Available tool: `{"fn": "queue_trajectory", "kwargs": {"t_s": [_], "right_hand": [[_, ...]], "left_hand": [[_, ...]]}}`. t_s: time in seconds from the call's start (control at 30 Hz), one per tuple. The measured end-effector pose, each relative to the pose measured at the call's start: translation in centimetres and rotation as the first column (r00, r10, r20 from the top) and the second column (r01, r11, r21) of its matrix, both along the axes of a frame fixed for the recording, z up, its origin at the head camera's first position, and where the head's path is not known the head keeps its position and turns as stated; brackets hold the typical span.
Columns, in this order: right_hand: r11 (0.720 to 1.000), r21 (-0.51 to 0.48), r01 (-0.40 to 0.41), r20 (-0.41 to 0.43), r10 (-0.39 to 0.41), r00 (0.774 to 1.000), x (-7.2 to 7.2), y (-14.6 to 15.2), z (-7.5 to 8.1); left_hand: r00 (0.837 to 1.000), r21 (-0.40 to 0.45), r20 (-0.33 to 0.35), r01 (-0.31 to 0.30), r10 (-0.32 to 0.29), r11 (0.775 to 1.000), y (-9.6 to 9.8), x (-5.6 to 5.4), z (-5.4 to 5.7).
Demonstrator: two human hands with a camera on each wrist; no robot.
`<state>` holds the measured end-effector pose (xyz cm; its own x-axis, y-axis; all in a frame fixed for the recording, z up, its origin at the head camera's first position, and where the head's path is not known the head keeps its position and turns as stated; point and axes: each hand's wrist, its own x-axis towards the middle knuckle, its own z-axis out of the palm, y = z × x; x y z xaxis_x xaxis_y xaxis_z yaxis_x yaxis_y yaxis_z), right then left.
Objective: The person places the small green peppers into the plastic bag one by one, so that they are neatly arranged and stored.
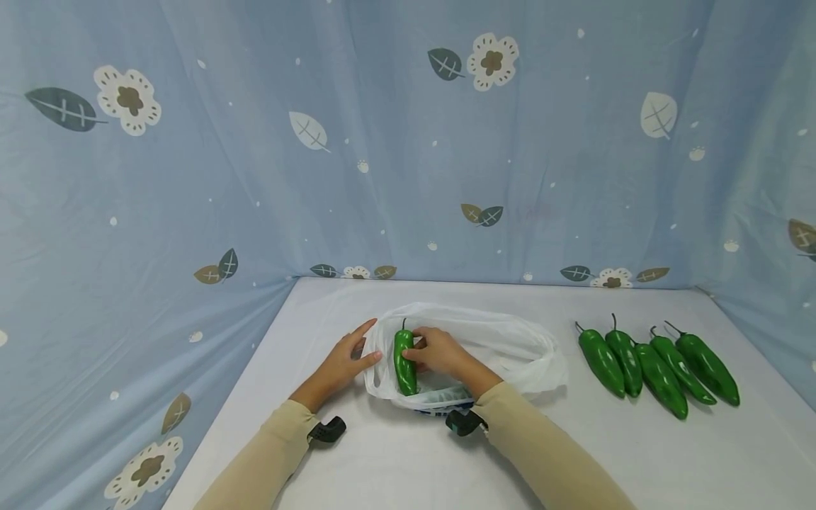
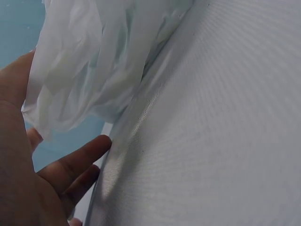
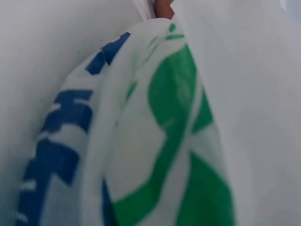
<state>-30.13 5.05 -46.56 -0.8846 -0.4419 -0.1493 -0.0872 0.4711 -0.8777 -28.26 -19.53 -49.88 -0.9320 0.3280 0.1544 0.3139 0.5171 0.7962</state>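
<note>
A white plastic bag [image 1: 519, 347] lies with its mouth spread wide on the table. My right hand [image 1: 440, 352] reaches into that mouth and pinches a green chili pepper [image 1: 404, 361], stem upward, between thumb and fingers. At the bag's left rim is my left hand [image 1: 344, 361], its thumb and fingers spread apart and touching the plastic. From the left wrist, the bag [image 2: 89, 61] hides part of the left hand [image 2: 51, 174], whose lower fingers stretch out. The right wrist view is filled by the bag's blue and green print [image 3: 174, 89]; only a sliver of skin shows at the top.
Several green chili peppers [image 1: 659, 379] lie side by side on the right of the white table [image 1: 395, 467], stems pointing away. A blue curtain [image 1: 395, 142] with flowers and leaves hangs behind the table and along its sides.
</note>
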Motion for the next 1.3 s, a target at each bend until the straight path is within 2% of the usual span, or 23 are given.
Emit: {"fn": "queue_trajectory", "kwargs": {"t_s": [0.17, 0.4, 0.63, 1.03, 1.3], "right_hand": [[0.999, 0.035, 0.039, -0.044, -0.037, 0.998, 0.1, -0.5, -0.1], [0.992, 0.070, 0.109, -0.071, -0.104, 0.992, 0.2, -0.8, -0.4], [0.977, 0.157, 0.145, -0.168, -0.118, 0.979, 0.4, -1.2, -0.6], [0.973, 0.167, 0.162, -0.193, -0.129, 0.973, 0.6, -1.1, -0.9], [0.978, 0.157, 0.136, -0.188, -0.106, 0.976, 1.0, -0.3, 0.0]], "left_hand": [[1.000, -0.004, -0.016, 0.013, -0.013, 1.000, 0.0, 0.0, 0.1], [1.000, 0.008, -0.005, 0.007, -0.006, 1.000, 0.1, 0.0, 0.2], [1.000, -0.004, 0.009, -0.006, 0.006, 1.000, 0.2, -0.1, 0.0], [1.000, 0.024, 0.013, 0.003, -0.003, 1.000, 0.3, 0.0, 0.1], [0.999, 0.006, -0.034, 0.008, -0.008, 1.000, 0.0, -0.3, -0.4]]}}
